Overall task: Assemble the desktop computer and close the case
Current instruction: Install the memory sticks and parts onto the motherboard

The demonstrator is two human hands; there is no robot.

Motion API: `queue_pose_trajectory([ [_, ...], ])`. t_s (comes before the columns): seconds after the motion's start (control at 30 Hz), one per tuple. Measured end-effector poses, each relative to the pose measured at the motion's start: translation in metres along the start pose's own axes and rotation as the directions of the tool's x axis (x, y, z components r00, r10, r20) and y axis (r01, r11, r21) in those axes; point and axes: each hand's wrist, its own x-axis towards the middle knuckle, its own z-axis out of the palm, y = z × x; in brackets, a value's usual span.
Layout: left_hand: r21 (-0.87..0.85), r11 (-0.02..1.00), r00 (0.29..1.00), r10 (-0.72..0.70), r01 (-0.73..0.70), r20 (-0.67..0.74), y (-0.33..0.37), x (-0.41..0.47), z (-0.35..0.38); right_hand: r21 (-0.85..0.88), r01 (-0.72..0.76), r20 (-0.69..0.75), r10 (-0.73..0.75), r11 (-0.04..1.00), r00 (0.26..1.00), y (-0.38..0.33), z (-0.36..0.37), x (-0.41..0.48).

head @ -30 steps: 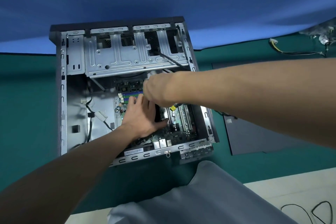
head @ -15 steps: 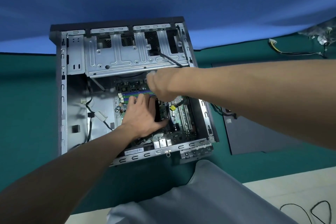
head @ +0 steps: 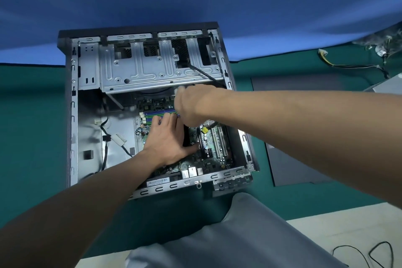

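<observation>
On the green mat (head: 32,115), the computer case (head: 74,115) is seen lying on its side, open face up, with the motherboard (head: 217,154) seated in its lower right part. The left hand (head: 167,139) is laid flat on a black block (head: 187,137) at the board's middle, fingers straight and reaching the memory slots (head: 156,114). The right hand (head: 191,104) is held just above those fingertips, blurred, fingers bent downward; whether anything is gripped cannot be told. The dark side panel (head: 293,159) is seen flat on the mat, right of the case.
</observation>
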Motion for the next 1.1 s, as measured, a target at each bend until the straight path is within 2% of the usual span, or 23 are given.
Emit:
queue_pose_trajectory([
  [0.07,0.007,1.0,1.0,0.006,-0.006,-0.01,0.002,-0.001,-0.002,-0.258,0.13,-0.11,-0.163,0.957,0.98,-0.005,0.003,-0.004],
  [0.13,-0.016,1.0,1.0,-0.009,0.009,0.014,0.003,-0.001,-0.004,-0.452,0.222,-0.169,-0.328,0.864,0.929,-0.008,0.009,-0.005],
  [0.2,-0.056,0.998,0.999,-0.016,0.018,0.031,0.003,0.0,-0.006,-0.477,0.26,-0.172,-0.38,0.84,0.909,-0.008,0.011,-0.005],
  [0.23,-0.056,0.998,1.0,-0.009,0.01,0.027,0.003,0.0,-0.006,-0.404,0.237,-0.2,-0.339,0.883,0.919,-0.008,0.013,-0.004],
  [0.3,-0.026,1.0,1.0,0.014,-0.014,-0.012,0.003,0.0,-0.004,-0.144,0.093,-0.239,-0.126,0.985,0.963,-0.012,0.011,-0.002],
  [0.37,-0.013,1.0,0.999,0.018,-0.019,-0.047,0.002,-0.002,-0.004,0.176,-0.09,-0.128,0.113,0.98,0.985,-0.01,0.005,0.005],
  [0.4,-0.018,1.0,0.999,0.016,-0.016,-0.049,0.002,-0.002,-0.004,0.245,-0.139,-0.061,0.158,0.959,0.985,-0.007,0.002,0.01],
  [0.43,-0.023,1.0,0.999,0.012,-0.013,-0.044,0.002,-0.003,-0.003,0.235,-0.137,-0.011,0.144,0.962,0.99,-0.004,-0.001,0.013],
  [0.47,-0.022,1.0,0.999,0.012,-0.013,-0.034,0.001,-0.002,-0.003,0.165,-0.102,0.032,0.098,0.981,0.995,-0.001,-0.004,0.013],
  [0.53,0.012,1.0,1.0,0.019,-0.019,-0.01,0.0,-0.001,-0.004,-0.09,0.061,0.058,-0.056,0.994,0.997,0.001,-0.006,0.008],
  [0.6,0.034,0.999,1.0,0.014,-0.014,0.012,0.001,0.0,-0.004,-0.389,0.21,-0.003,-0.229,0.897,0.973,0.0,-0.004,-0.001],
  [0.63,0.019,1.0,1.0,0.005,-0.005,0.017,0.002,0.0,-0.005,-0.485,0.247,-0.049,-0.309,0.839,0.95,-0.002,-0.002,-0.007],
  [0.7,-0.027,1.0,1.0,-0.01,0.011,0.025,0.002,-0.001,-0.006,-0.566,0.317,-0.075,-0.43,0.761,0.9,-0.006,0.003,-0.016],
  [0.77,-0.051,0.999,0.999,-0.009,0.011,0.041,0.002,-0.001,-0.005,-0.532,0.319,-0.113,-0.44,0.784,0.891,-0.011,0.01,-0.019],
  [0.8,-0.054,0.999,0.999,-0.004,0.006,0.042,0.003,-0.001,-0.004,-0.422,0.266,-0.149,-0.356,0.867,0.923,-0.013,0.014,-0.018],
  [0.83,-0.054,0.999,0.999,0.002,0.0,0.035,0.002,0.0,-0.003,-0.23,0.159,-0.176,-0.202,0.96,0.964,-0.013,0.013,-0.016],
  [0.87,-0.054,0.999,1.0,0.003,-0.001,0.028,0.002,0.0,-0.002,0.021,0.015,-0.154,-0.011,1.0,0.988,-0.012,0.009,-0.014],
  [0.9,-0.057,0.998,1.0,-0.005,0.006,0.024,0.002,0.0,-0.002,0.227,-0.122,-0.077,0.143,0.966,0.987,-0.009,0.006,-0.011],
  [0.93,-0.052,0.998,1.0,-0.017,0.018,0.022,0.002,0.0,-0.002,0.342,-0.191,-0.009,0.207,0.92,0.978,-0.004,0.004,-0.007],
  [1.0,-0.005,1.0,0.999,-0.025,0.025,0.027,0.002,0.0,-0.003,0.294,-0.172,0.05,0.165,0.94,0.985,0.006,0.0,-0.005],
  [1.1,0.033,0.999,0.999,-0.031,0.03,0.029,0.002,0.0,-0.003,-0.038,-0.002,0.065,0.004,0.999,0.998,0.008,0.001,-0.016],
])
